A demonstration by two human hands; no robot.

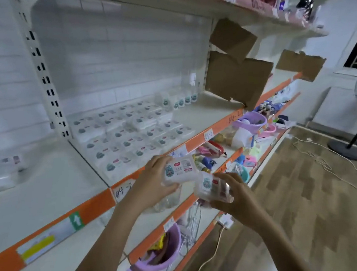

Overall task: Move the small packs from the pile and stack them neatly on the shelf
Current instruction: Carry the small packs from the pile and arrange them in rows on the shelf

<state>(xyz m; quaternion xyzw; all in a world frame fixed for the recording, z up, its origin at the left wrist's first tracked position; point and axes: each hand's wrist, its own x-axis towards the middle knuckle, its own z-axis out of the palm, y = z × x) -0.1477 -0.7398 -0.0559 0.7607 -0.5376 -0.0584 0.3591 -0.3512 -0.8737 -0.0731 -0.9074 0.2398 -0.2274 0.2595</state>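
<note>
My left hand grips a small white pack with a teal cartoon and a red label, held just in front of the shelf's orange edge. My right hand grips a second, similar pack a little lower and to the right. The two packs almost touch. On the white shelf behind them, several packs lie flat in neat rows and stacks. A few more packs stand upright at the back.
Brown cardboard dividers hang at the right end of the shelf. Lower shelves hold purple buckets and toys. A white cable and a fan stand lie on the wood-pattern floor to the right.
</note>
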